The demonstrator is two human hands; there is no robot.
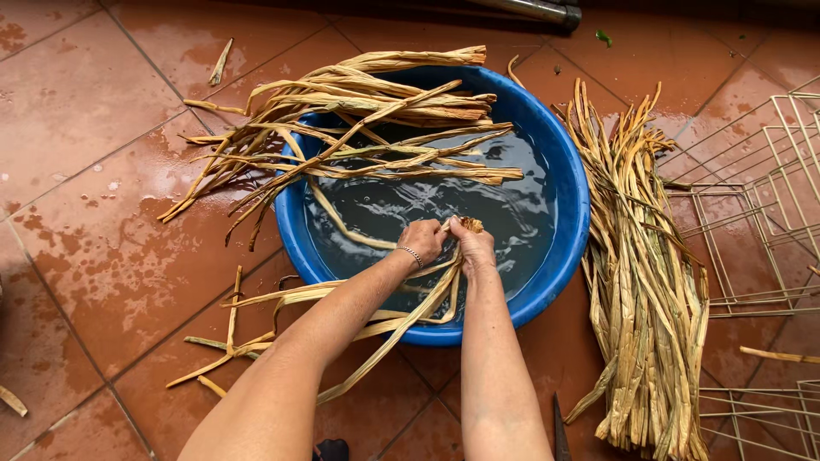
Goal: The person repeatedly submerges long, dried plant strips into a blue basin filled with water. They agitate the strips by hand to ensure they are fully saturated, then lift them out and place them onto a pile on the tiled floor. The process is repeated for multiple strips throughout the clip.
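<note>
A round blue basin (571, 213) of dark water stands on wet red floor tiles. Over the water, my left hand (421, 241), with a thin bracelet on its wrist, and my right hand (472, 246) are both closed on the ends of a bunch of long tan dried leaf strips (401, 320). The strips trail back over the basin's near rim onto the floor. A second bundle of dried strips (367, 128) lies across the basin's far left rim, partly in the water.
A thick pile of dried strips (642, 282) lies on the tiles right of the basin. A pale wire rack (760, 205) sits at the far right. Loose strip pieces (220, 61) dot the wet floor. A dark metal pipe (538, 10) runs along the top.
</note>
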